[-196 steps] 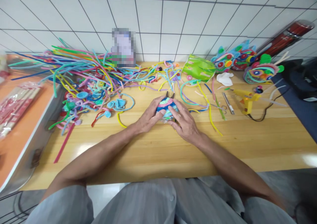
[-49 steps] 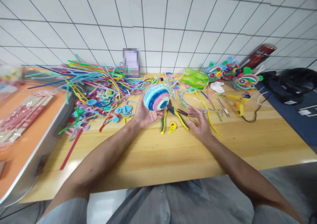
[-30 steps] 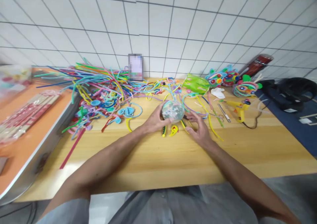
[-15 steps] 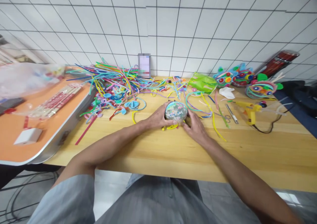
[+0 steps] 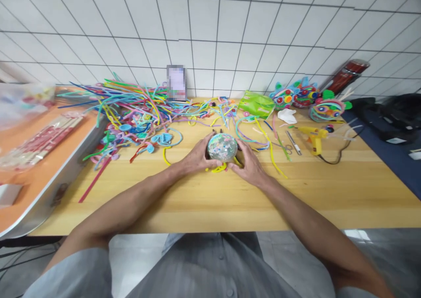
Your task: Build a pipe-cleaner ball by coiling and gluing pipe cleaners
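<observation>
Between my two hands is a round craft piece [image 5: 222, 147], its clear, cloudy side speckled with colour turned up towards me. My left hand [image 5: 201, 154] is closed around its left side, thumb along the near edge. On the right edge, my right hand [image 5: 249, 163] has its fingers curved against the piece, thumb near the front. Under and behind it lies a pair of pliers [image 5: 237, 161], mostly hidden; dark tips show beyond the far edge and a yellow handle by my right hand. A yellow curled piece [image 5: 219, 168] lies just in front.
Pipe cleaners [image 5: 131, 98] are heaped at the back left, beside a propped phone [image 5: 176, 83]. Rightward are a green packet [image 5: 256, 105], decorated animal heads [image 5: 327, 109], a pen-like knife [image 5: 294, 142], small scissors [image 5: 288, 149] and a yellow glue gun [image 5: 315, 139] with its cord. An orange-topped case [image 5: 36, 179] borders the left.
The piece, earlier striped side up on my left hand, has been turned to its cloudy side. My right hand has left the dark-tipped tool and come to the piece's right edge.
</observation>
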Available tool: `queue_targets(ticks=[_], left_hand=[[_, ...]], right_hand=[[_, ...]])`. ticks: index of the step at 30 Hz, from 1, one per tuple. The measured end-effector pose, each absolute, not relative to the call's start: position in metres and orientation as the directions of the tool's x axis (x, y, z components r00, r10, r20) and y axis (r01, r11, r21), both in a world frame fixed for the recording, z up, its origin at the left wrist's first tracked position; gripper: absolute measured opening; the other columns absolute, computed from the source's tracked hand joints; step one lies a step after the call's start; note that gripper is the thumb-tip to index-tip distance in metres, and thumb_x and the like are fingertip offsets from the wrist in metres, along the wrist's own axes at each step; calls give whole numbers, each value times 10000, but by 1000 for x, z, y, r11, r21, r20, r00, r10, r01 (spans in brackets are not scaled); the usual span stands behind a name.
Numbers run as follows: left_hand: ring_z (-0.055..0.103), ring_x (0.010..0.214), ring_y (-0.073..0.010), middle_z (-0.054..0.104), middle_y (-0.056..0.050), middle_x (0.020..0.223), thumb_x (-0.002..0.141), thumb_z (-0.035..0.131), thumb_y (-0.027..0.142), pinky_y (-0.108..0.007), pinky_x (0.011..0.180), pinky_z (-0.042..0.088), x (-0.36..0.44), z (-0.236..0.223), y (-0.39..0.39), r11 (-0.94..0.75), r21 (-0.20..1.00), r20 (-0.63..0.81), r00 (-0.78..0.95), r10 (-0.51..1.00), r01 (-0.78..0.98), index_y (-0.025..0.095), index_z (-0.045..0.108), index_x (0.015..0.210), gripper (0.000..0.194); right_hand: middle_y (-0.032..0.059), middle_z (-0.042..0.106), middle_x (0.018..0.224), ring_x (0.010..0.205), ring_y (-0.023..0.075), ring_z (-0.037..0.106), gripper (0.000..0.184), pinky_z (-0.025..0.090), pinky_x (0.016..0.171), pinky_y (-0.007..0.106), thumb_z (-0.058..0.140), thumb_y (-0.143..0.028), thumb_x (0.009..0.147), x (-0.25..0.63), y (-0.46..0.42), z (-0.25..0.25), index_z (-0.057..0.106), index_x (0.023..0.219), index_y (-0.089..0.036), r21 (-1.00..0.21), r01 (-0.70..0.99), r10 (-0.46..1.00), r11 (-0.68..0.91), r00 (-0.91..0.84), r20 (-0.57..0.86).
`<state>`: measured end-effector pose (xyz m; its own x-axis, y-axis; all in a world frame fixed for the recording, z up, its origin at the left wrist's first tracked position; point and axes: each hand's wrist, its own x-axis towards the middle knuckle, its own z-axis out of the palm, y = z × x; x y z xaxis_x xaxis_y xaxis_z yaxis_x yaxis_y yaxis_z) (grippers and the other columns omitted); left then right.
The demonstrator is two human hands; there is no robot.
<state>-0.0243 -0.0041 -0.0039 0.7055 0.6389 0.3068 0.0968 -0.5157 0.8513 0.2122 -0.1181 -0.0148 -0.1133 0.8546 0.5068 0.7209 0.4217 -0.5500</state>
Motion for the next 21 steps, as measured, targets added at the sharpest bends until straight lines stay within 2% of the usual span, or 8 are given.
queue_targets(ticks=[3,5,7,10,17,21], left_hand=[[430,1538,-480,417,-279,1664,630,946,639,-642,1287,334,-33,-7,-5,-571,784,253,713,654,245,116,288,1666,1334],[434,1539,-477,431,-265,1660,695,925,552,-647,1287,340,-37,-7,-5,-606,735,237,722,650,304,125,267,1677,1257],[462,1532,-438,460,-229,1653,789,861,462,-619,1287,364,-39,-7,-3,-648,709,259,752,606,279,165,251,1689,1127],[521,1499,-397,508,-197,1626,830,830,388,-583,1264,424,-39,-7,2,-686,699,311,777,547,203,209,247,1692,1055],[587,1446,-383,559,-177,1591,860,810,384,-562,1220,499,-38,-4,10,-676,722,310,803,509,149,243,284,1673,978],[567,1464,-395,536,-185,1607,863,819,413,-581,1238,476,-40,-8,9,-664,732,303,799,519,154,255,274,1676,992]], right_hand=[[174,495,1635,1519,368,484,905,447,1234,616,769,-411,904,212,-118,-13,302,1664,-261,-589,714,882,379,-85,463],[165,505,1634,1522,361,486,889,440,1242,610,765,-437,916,212,-117,-13,311,1662,-273,-601,712,891,363,-76,447],[157,507,1638,1523,353,487,886,433,1252,602,763,-436,924,212,-116,-13,305,1667,-282,-601,709,892,368,-86,444],[153,499,1647,1530,340,482,872,427,1262,593,739,-400,951,212,-115,-15,276,1682,-292,-580,724,889,373,-101,446],[170,511,1624,1522,314,491,807,443,1258,577,649,-354,1015,210,-114,-18,225,1698,-280,-521,773,886,363,-113,449],[168,523,1611,1511,305,500,788,443,1256,570,636,-301,1009,210,-113,-18,243,1691,-282,-519,780,890,350,-103,445]])
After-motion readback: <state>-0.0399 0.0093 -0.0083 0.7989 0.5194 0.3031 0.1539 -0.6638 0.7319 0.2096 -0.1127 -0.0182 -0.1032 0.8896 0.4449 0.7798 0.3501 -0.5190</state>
